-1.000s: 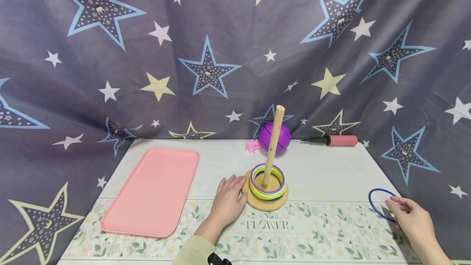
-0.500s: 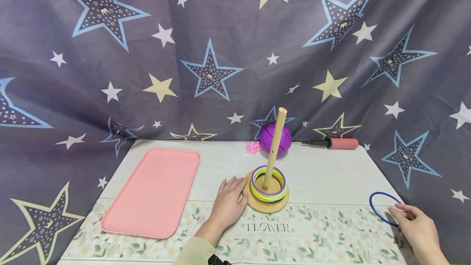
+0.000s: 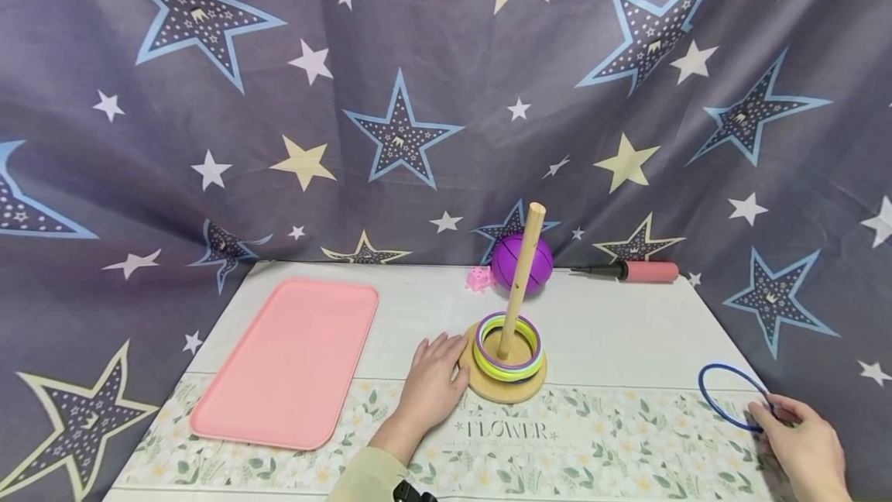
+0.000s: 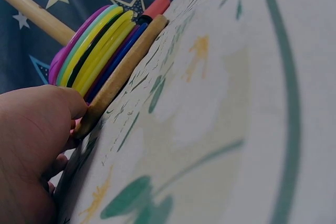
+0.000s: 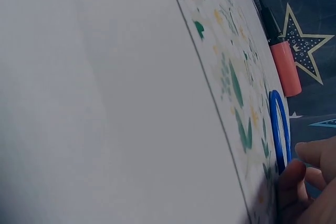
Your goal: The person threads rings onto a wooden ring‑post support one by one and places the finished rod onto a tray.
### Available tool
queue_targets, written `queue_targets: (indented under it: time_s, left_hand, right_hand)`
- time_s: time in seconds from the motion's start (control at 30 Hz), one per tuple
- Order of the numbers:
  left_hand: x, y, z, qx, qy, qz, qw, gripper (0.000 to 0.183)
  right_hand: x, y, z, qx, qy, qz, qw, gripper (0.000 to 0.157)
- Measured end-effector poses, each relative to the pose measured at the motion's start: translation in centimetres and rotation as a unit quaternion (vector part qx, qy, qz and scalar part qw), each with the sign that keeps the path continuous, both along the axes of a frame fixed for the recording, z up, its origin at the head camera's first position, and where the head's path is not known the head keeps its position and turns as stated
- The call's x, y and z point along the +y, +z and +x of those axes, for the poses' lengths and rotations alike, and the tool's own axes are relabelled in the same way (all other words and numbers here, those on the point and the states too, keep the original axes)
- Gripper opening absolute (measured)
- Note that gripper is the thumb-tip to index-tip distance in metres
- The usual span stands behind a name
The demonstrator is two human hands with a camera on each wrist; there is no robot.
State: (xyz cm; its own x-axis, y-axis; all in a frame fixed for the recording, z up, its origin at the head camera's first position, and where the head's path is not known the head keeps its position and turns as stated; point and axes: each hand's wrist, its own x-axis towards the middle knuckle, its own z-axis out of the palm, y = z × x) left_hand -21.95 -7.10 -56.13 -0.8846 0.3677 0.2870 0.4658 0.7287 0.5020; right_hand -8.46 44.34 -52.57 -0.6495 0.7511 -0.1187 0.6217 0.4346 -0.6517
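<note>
A wooden peg [image 3: 519,285] stands upright on a round wooden base [image 3: 507,393]. Several coloured rings [image 3: 481,362] lie stacked around its foot; purple is on top in the left wrist view. My left hand [image 3: 433,382] rests at the base's left edge, fingers relaxed and touching the rim; in the left wrist view this hand [image 4: 37,140] has its thumb against that rim. At the far right of the table lies a blue ring [image 3: 725,413]. My right hand [image 3: 801,436] is at its right edge, thumb and fingers apart around the rim; some fingers are hidden.
A pink tray [image 3: 286,362] lies at left. Behind the peg sit a purple ball [image 3: 503,258] and a small pink toy [image 3: 478,279]. A pink-and-black hand pump [image 3: 650,271] lies at the back right. A star-patterned curtain [image 3: 411,37] hangs along the table's back and sides.
My right hand has shifted right and slightly toward me, uncovering more of the blue ring, which stays on the table. The left hand keeps its place at the base.
</note>
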Motion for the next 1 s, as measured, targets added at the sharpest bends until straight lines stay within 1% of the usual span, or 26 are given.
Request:
queue_targets:
  time_s: [0.07, 0.17, 0.27, 0.4, 0.6, 0.77, 1.0]
  left_hand:
    - [0.0, 0.0, 0.0, 0.001, 0.000, -0.001, 1.0000, 0.051]
    - [0.0, 0.0, 0.0, 0.001, 0.000, -0.002, 1.0000, 0.051]
    - [0.0, -0.1, 0.0, 0.002, 0.000, -0.002, 1.0000, 0.051]
    - [0.0, 0.0, 0.0, 0.001, -0.001, -0.001, 1.0000, 0.051]
    - [-0.1, 0.1, 0.0, 0.001, -0.002, -0.002, 1.0000, 0.051]
    - [-0.1, 0.1, 0.0, 0.003, -0.001, -0.003, 1.0000, 0.051]
    - [0.0, 0.0, -0.1, 0.004, -0.002, -0.005, 1.0000, 0.051]
  right_hand:
    - [0.2, -0.2, 0.0, -0.010, -0.001, -0.002, 1.000, 0.065]
    - [0.5, -0.5, 0.0, -0.014, -0.002, -0.007, 1.000, 0.067]
    - [0.6, -0.7, -0.1, 0.002, 0.000, -0.015, 1.000, 0.067]
    - [0.6, -0.8, -0.2, 0.018, 0.015, -0.016, 1.000, 0.064]
    - [0.6, -0.8, -0.8, 0.022, 0.027, -0.027, 0.999, 0.059]
    - [0.3, -0.5, -1.4, 0.014, 0.028, -0.021, 0.999, 0.052]
    - [0.5, 0.0, -1.7, -0.009, 0.042, 0.007, 0.999, 0.048]
